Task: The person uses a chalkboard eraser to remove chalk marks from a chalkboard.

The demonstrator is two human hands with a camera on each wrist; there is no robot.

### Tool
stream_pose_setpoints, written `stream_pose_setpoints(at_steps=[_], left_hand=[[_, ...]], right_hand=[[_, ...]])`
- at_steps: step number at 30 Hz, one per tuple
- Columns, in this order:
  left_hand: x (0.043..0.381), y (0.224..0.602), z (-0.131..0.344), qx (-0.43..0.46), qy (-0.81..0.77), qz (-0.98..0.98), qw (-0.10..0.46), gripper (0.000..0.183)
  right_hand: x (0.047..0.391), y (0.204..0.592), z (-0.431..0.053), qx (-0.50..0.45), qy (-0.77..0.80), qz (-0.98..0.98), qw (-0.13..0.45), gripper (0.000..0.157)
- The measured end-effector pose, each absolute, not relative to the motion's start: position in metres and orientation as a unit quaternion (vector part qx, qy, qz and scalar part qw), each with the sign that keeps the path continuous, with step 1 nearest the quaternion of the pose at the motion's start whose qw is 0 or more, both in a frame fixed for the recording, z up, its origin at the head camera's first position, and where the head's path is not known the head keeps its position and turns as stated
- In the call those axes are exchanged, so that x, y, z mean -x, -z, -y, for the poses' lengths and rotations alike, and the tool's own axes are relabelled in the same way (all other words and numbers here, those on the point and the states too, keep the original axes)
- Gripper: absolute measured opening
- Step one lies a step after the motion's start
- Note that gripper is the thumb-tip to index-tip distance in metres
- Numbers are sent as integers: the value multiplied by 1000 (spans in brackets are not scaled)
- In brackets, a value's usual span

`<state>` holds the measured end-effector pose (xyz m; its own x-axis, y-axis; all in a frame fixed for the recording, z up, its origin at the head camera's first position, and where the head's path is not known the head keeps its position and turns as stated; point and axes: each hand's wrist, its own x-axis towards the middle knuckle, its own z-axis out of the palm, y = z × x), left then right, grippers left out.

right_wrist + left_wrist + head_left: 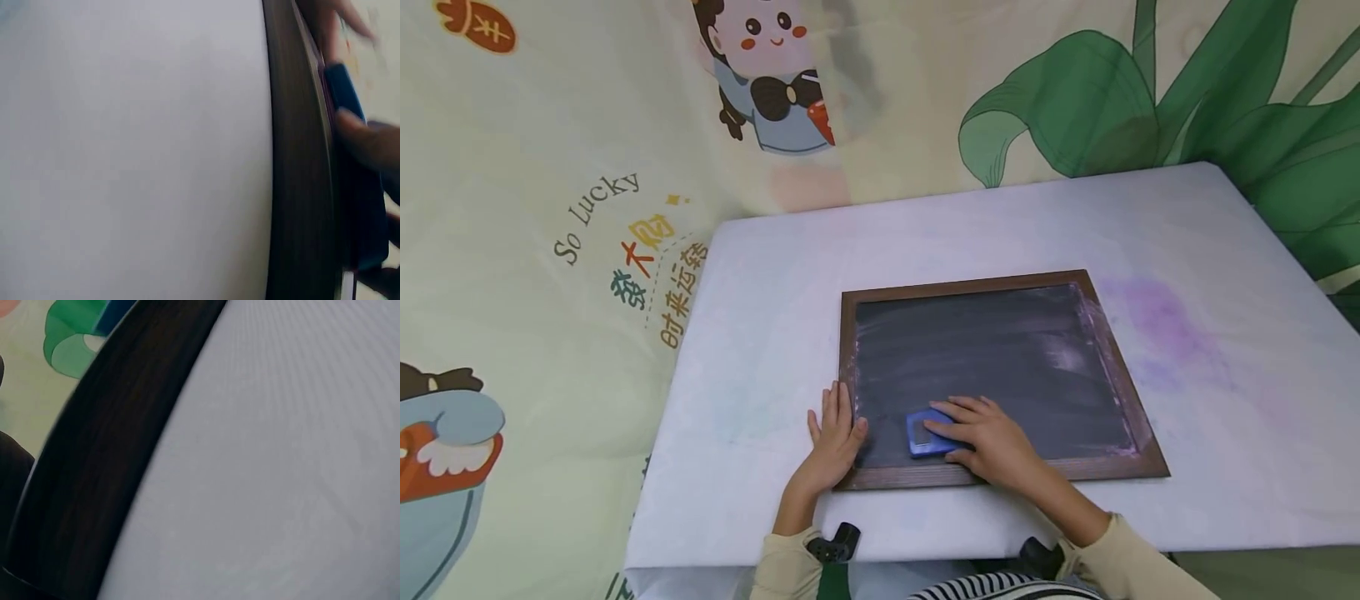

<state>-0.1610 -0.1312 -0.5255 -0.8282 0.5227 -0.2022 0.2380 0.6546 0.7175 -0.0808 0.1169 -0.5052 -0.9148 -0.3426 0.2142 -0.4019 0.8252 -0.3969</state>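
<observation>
A dark chalkboard [955,358] in a brown wooden frame lies flat on the white-covered table [760,333]. My left hand [833,446] rests at the frame's lower left corner, fingers straight and thumb spread over the edge. With my right hand [996,437] I hold a blue board eraser [920,437] against the board's lower middle, fingers over its top and thumb along the near side. In the right wrist view the thumb [365,140] presses the eraser's side, just past the frame. The left wrist view shows mostly the frame's edge [112,437].
Pale chalk smears [1067,354] mark the board's right part, and pinkish dust lines its right frame. A purple stain [1165,321] spreads on the tablecloth to the right. Behind the table hangs a printed backdrop [895,167] with cartoon figures and green leaves.
</observation>
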Motion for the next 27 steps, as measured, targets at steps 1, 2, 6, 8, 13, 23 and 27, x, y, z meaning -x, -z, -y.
stream_pose_setpoints(at_steps=[1, 2, 6, 8, 13, 23, 27], left_hand=[[161, 525, 130, -215, -351, -889, 201, 83], [161, 525, 129, -217, -349, -889, 200, 82], [161, 526, 123, -224, -346, -888, 204, 76], [160, 527, 120, -227, -351, -884, 209, 75], [158, 528, 118, -222, -360, -879, 219, 75], [161, 525, 126, -207, -351, -886, 220, 73], [161, 523, 130, -200, -351, -888, 221, 75]], right_hand=[[85, 504, -107, -197, -215, 955, 59, 52], [88, 503, -98, -199, -207, 956, 53, 52], [99, 503, -72, -222, -188, 955, 49, 50], [99, 505, -67, -225, -183, 956, 51, 50], [93, 512, -67, -208, -193, 958, 50, 49], [89, 510, -71, -203, -198, 957, 67, 48], [81, 510, -91, -186, -220, 954, 78, 48]])
